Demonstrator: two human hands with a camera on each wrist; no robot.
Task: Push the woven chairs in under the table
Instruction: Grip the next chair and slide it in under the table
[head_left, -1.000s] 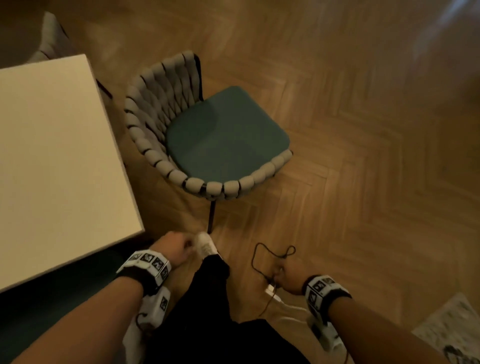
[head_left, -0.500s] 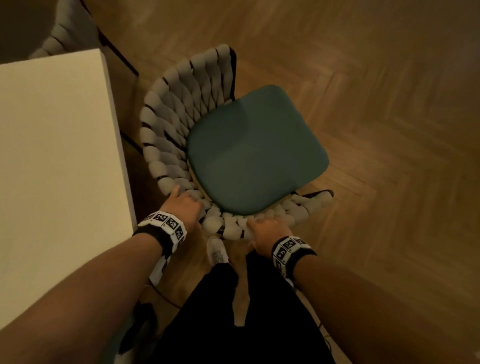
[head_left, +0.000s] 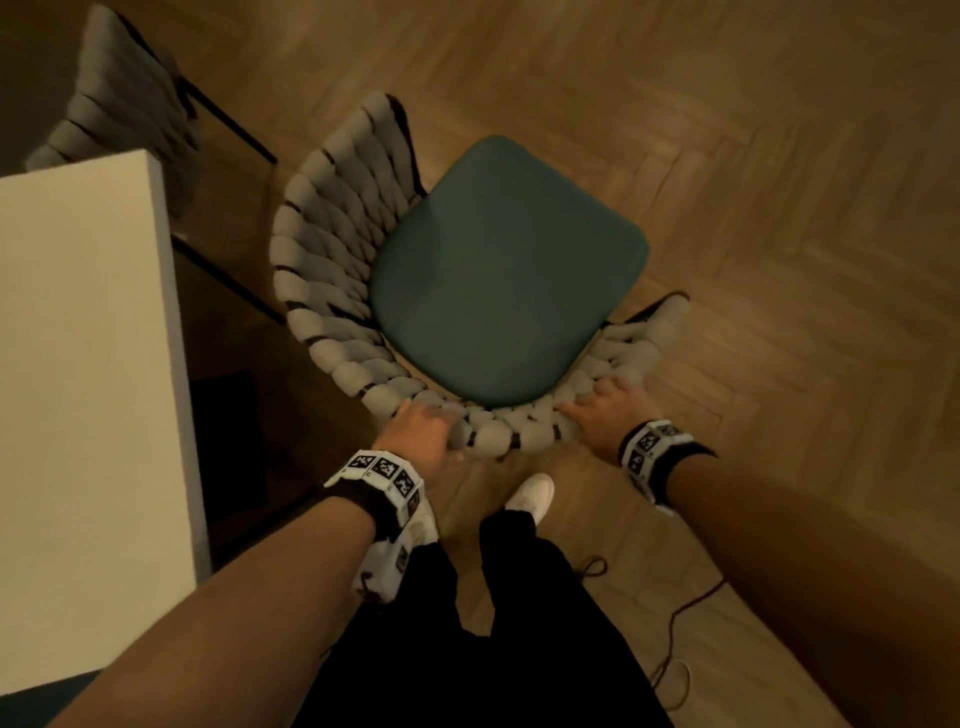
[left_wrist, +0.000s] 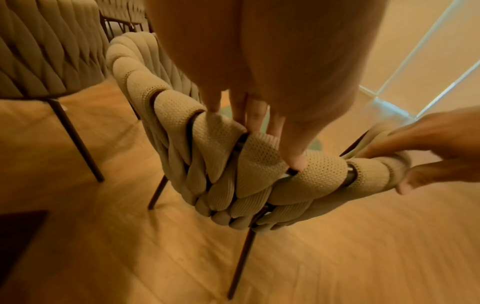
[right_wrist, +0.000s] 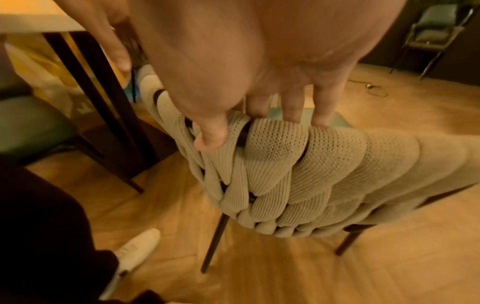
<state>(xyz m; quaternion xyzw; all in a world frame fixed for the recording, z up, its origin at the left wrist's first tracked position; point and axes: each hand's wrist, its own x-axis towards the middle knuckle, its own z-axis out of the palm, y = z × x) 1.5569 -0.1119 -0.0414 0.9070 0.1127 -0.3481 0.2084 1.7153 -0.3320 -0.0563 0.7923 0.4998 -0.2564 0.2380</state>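
Note:
A woven chair (head_left: 332, 291) with a teal seat cushion (head_left: 504, 270) stands on the floor beside the white table (head_left: 78, 364), its seat turned away from the table. Both hands hold the top rail of its beige woven back (left_wrist: 259, 164). My left hand (head_left: 421, 431) grips the rail's left part, fingers (left_wrist: 249, 115) over the top and thumb on the outer side. My right hand (head_left: 605, 415) grips it further right, thumb (right_wrist: 210, 135) on the outside and fingers (right_wrist: 293, 115) hooked over. A second woven chair (head_left: 119, 88) stands at the table's far corner.
Dark table legs (right_wrist: 98, 98) stand left of the chair, with a teal seat (right_wrist: 31, 127) beneath the table. My white shoe (head_left: 532, 493) is just behind the chair. A thin cable (head_left: 675, 623) lies on the parquet at lower right. Another chair (right_wrist: 436, 26) stands far off.
A second ago both hands hung low, clear of the chair. They rose and took hold of its back rail. Since then my right hand has shifted rightwards along the rail.

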